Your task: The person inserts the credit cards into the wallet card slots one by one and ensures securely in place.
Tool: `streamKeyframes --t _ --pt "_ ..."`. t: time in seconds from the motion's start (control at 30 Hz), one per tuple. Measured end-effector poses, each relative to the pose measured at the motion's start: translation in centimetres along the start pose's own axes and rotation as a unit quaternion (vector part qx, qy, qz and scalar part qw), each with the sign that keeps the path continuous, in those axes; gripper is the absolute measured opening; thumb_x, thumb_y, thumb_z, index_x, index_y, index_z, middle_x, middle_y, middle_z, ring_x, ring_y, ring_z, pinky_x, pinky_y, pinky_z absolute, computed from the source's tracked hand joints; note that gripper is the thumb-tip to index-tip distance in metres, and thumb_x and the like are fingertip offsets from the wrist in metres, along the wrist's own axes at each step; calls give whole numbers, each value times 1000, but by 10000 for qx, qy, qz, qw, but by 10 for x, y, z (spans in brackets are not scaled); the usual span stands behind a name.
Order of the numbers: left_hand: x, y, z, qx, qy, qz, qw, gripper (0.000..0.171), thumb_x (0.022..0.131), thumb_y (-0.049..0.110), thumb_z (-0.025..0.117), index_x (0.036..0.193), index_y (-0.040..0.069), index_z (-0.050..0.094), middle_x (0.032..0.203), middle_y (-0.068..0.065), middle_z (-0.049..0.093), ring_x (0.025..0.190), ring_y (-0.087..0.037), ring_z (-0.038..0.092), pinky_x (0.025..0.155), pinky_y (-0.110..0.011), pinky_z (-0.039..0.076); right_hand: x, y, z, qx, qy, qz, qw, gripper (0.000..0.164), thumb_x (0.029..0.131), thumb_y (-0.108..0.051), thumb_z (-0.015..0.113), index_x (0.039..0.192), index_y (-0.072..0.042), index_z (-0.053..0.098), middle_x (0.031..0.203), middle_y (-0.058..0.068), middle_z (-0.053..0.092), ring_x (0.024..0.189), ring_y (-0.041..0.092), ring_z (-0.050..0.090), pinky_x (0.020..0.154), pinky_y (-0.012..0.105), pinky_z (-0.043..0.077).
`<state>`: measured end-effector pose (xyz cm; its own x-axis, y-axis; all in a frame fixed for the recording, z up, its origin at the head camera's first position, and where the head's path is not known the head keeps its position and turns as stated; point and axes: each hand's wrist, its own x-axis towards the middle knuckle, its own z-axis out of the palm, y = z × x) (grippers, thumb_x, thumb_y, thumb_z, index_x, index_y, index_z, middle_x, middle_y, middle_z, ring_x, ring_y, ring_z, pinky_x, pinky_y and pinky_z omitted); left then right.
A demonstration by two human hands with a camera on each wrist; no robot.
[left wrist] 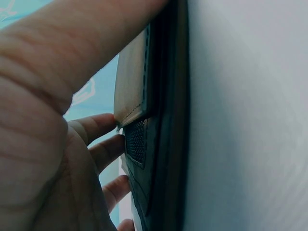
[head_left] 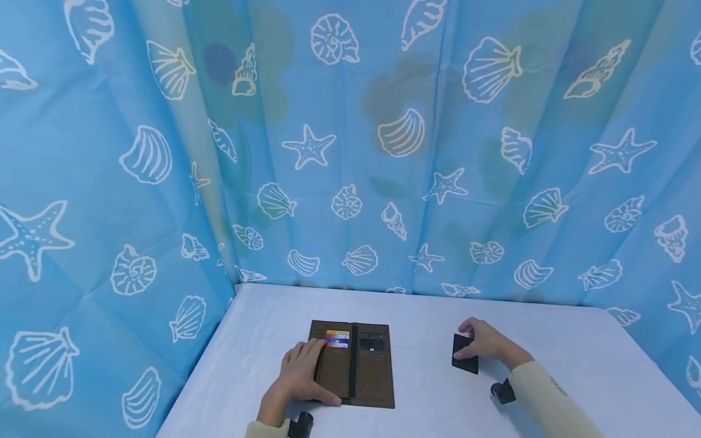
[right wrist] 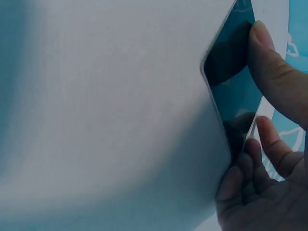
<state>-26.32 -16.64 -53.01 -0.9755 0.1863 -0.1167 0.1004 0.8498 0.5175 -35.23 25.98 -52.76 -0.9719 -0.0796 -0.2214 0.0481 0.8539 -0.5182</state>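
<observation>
A brown long wallet lies unfolded on the table, a dark strap down its middle. Colourful cards show in its left panel and a dark card in its right one. My left hand holds the wallet's left side, thumb along the near edge and fingertips on the left panel. In the left wrist view the fingers reach a mesh pocket. To the right, my right hand pinches a thin, glossy black card between thumb and fingers; the card is tilted close over the table.
The white-covered table runs back to a blue curtain with seashell prints, which also hangs along the left side. Black wrist cameras sit at both cuffs.
</observation>
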Motion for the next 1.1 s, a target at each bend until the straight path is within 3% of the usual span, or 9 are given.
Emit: streamKeyframes --t 0.3,0.6,0.73,0.83,1.1 --pt "1 1 -2 46 67 -6 10000 121 52 57 93 148 10 36 152 -16 39 138 -40 31 117 -66 19 0 -3 2 -38 94 11 9999 64 71 -33 88 113 4 57 109 17 56 96 29 54 89 50 54" --pt "0 -1 -1 -18 50 22 10000 121 52 57 93 148 10 36 151 -15 39 138 -41 31 116 -68 19 0 -9 -1 217 -131 -66 9997 52 78 -30 83 112 -3 54 109 16 60 95 27 57 85 48 54" --pt "1 -1 0 -29 34 76 10000 120 53 56 93 148 10 36 152 -16 39 139 -41 30 116 -68 18 3 -17 -2 713 -210 -81 9972 43 86 -17 75 122 -3 57 117 20 60 98 29 59 82 44 57" --pt "1 -1 1 -72 16 91 9999 120 53 56 93 148 10 36 153 -16 38 139 -42 30 116 -69 17 6 -25 -3 1252 -106 -110 9920 46 87 -10 69 130 -1 54 125 25 57 103 33 60 82 43 59" --pt "-2 -1 0 -92 42 105 9999 121 53 56 93 149 10 36 153 -16 38 139 -42 29 116 -69 18 19 -67 7 1855 372 -324 9814 43 95 -18 65 134 -5 55 130 22 57 106 32 59 86 43 57"
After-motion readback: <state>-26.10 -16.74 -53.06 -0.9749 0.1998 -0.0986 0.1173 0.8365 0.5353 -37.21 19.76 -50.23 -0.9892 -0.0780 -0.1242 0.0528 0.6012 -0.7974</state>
